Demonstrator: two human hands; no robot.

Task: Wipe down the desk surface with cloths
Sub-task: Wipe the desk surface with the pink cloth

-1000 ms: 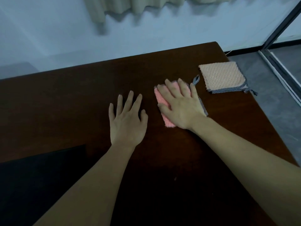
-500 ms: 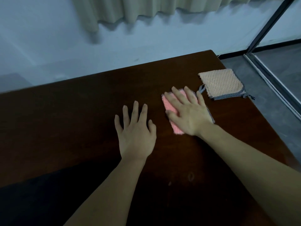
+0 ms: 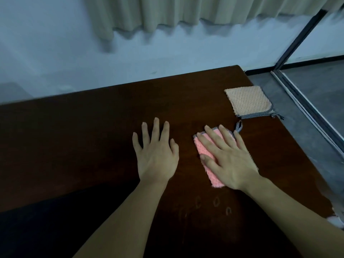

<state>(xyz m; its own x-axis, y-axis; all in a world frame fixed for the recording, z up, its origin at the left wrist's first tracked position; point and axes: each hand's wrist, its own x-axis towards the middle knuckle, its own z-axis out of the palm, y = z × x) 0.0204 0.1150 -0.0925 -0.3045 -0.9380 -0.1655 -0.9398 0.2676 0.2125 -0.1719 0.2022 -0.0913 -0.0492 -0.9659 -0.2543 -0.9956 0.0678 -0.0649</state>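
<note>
Dark wooden desk [image 3: 93, 131] against a pale wall. Right hand [image 3: 228, 159], fingers straight, presses flat on the pink cloth [image 3: 205, 152] toward the desk's right edge; left hand [image 3: 156, 153] rests flat, fingers spread, beside it. Peach cloth [image 3: 248, 99] lies at the far right corner.

I saw a desk [image 3: 93, 127] of dark wood with a smooth, faintly glossy finish. The pink cloth [image 3: 206, 155] looked nubbly and fluffy, the peach cloth [image 3: 247, 99] waffle-textured with woven speckled trim. The curtain [image 3: 149, 13] was matt pleated fabric.
</note>
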